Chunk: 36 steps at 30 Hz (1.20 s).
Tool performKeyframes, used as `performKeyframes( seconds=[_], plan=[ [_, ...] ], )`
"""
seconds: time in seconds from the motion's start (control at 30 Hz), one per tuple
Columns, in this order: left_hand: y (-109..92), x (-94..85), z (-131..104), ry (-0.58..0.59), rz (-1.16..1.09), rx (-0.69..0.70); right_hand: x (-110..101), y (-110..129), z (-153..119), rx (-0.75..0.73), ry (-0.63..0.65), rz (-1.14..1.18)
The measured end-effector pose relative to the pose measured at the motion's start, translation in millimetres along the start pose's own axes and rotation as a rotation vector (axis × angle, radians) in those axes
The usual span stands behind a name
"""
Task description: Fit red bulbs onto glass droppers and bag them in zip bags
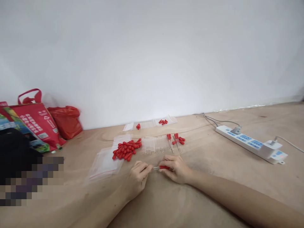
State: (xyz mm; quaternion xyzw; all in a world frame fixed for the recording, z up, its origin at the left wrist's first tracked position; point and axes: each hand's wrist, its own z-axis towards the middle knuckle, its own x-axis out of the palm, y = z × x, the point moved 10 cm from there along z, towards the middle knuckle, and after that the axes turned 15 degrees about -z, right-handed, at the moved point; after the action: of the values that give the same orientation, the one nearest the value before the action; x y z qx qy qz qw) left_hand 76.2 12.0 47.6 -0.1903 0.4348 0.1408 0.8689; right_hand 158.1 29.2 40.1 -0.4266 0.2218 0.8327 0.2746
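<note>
Clear tube: spans the gap between my hands, low over the table.
Left hand: I pinch the tube's end.
Right hand: I pinch the red bulb.
Bulb pile: beyond my left hand, beside the tube row.

Brown table carrying loose goods. Red bulb heap lying partly over clear bags, left of centre. Clear tube row lying just beside. Smaller tube row lying near back edge. White power strip resting right. Red tote sitting by back edge, far left.
</note>
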Motion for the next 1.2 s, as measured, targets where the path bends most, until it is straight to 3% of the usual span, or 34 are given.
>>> performKeyframes(
  seconds=[0.3,0.4,0.57,0.67,0.77,0.93,1.03,1.2],
  plan=[
    [2.7,-0.2,0.5,-0.039,-0.063,-0.07,0.3,-5.0,3.0,0.025,-0.021,0.034],
    [10.7,-2.5,1.7,-0.075,-0.123,-0.143,-1.2,-15.3,6.8,0.108,-0.07,0.297],
    [17.9,-4.4,0.3,-0.092,-0.218,-0.199,13.1,-40.5,8.6,0.4,-0.145,0.871],
    [21.4,-6.7,-1.7,-0.083,-0.25,-0.24,4.2,-64.7,13.9,0.509,-0.223,0.985],
    [26.3,-9.2,-2.7,-0.083,-0.256,-0.31,-20.3,-114.4,17.1,0.639,-0.286,0.825],
    [24.1,-3.9,0.9,-0.021,-0.247,-0.332,-33.3,-203.4,-1.8,0.955,-0.124,0.275],
    [21.0,-1.8,3.4,-0.002,-0.263,-0.317,-21.6,-218.7,-7.5,0.991,-0.071,0.198],
    [17.2,-2.1,7.0,0.025,-0.26,-0.319,-2.6,-206.6,5.9,0.943,0.024,0.083]
  ],
)
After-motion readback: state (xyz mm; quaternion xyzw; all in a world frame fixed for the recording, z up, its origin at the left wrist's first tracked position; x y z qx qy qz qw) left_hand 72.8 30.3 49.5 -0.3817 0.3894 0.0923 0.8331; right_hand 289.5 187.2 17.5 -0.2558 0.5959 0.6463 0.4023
